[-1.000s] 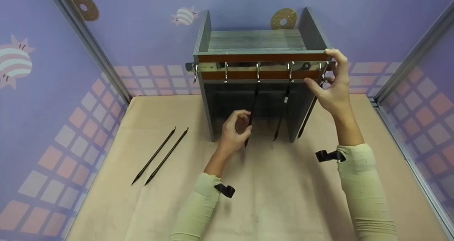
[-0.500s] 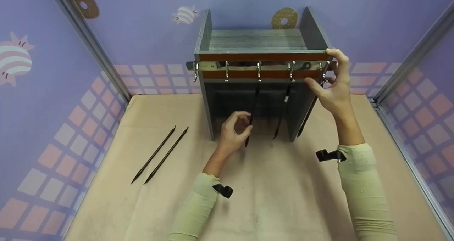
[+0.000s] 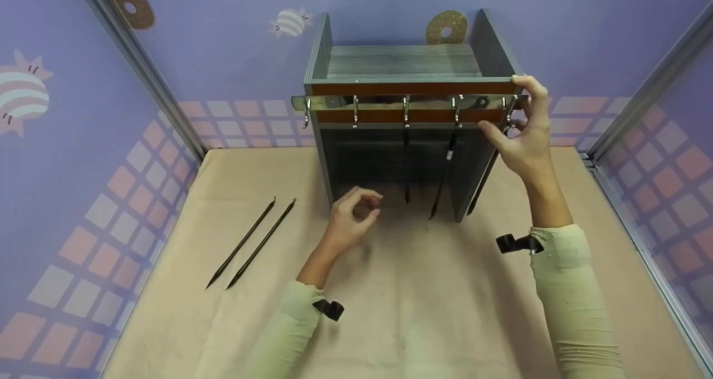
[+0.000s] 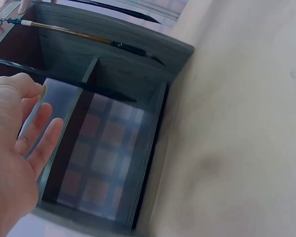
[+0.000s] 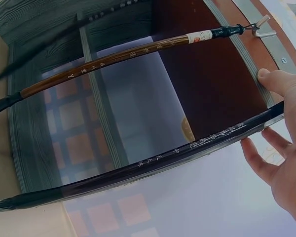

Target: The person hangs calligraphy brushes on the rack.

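Three calligraphy brushes hang from the metal hook rail (image 3: 379, 103) along the front of a grey wooden shelf (image 3: 401, 61). The middle brush (image 3: 407, 173) hangs straight down, a little right of my left hand (image 3: 348, 220), whose thumb and fingers are loosely curved around nothing. A brown brush (image 5: 138, 52) with a white label hangs to its right, and a black brush (image 5: 187, 148) hangs at the right end. My right hand (image 3: 526, 139) grips the shelf's upper right front corner, index finger on top and thumb on the front. Two more brushes (image 3: 242, 242) lie side by side on the cloth.
A pale cloth (image 3: 401, 312) covers the tabletop. The shelf stands near the patterned back wall (image 3: 223, 44), and its hooks (image 3: 355, 114) stick out at the front. Metal frame posts (image 3: 139, 67) edge the side walls.
My left hand has let go of the middle brush and moved left and down. That brush has swung to hang vertically. The right hand stays on the shelf corner.
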`<state>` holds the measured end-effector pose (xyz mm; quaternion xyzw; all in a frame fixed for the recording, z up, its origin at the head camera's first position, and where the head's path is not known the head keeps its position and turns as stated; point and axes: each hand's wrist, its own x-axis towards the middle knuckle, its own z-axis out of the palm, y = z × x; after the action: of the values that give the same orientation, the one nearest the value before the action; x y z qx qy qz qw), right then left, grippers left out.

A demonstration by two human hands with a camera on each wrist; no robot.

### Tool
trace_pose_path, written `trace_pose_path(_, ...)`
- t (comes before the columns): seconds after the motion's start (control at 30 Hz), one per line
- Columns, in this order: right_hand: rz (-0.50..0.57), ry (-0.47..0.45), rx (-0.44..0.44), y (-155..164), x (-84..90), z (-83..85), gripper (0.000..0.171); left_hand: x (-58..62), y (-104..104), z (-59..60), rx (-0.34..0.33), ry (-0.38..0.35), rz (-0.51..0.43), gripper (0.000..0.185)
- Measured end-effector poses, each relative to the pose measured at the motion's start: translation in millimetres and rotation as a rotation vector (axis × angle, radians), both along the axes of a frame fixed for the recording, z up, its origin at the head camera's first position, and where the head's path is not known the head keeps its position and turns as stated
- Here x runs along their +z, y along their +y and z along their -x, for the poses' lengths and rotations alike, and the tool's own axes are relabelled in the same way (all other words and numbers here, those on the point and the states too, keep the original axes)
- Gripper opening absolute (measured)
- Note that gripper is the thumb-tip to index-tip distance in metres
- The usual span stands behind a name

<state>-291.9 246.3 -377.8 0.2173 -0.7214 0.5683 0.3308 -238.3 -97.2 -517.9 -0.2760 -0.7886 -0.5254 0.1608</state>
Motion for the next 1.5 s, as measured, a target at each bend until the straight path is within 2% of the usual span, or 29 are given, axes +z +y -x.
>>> trace_pose_path(0.17,-0.015,0.001,-0.010,0.5,0.0,-0.6,0.082,-4.0,-24.8,-3.8,-0.003,-0.022,0.067,0.022)
trace_pose_path(0.37,-0.016,0.011,-0.012,0.8,-0.3,-1.3,0.081,-8.4,-59.8,-8.8,0.021,-0.072,0.127,0.027)
trace_pose_path(0.63,0.007,0.018,0.002,0.2,-1.2,0.0,0.082,-4.9,-110.6,-11.1,0.072,-0.168,0.214,0.025)
trace_pose_path(0.83,0.009,0.000,0.002,-0.6,-2.1,-0.7,0.082,-3.1,-151.1,-11.2,0.108,-0.290,0.273,0.036)
trace_pose_path(1.03,0.000,-0.005,-0.008,-1.3,-2.6,-1.3,0.082,-2.7,-189.3,-15.3,0.120,-0.459,0.307,0.052)
trace_pose_path(1.23,0.000,-0.006,-0.012,-1.3,-2.7,-1.1,0.082,-5.9,-214.0,-19.0,0.119,-0.542,0.361,0.064)
trace_pose_path(1.5,0.016,-0.003,-0.004,-1.8,-3.2,-0.2,0.082,-17.8,-227.1,-18.1,0.130,-0.616,0.386,0.067)
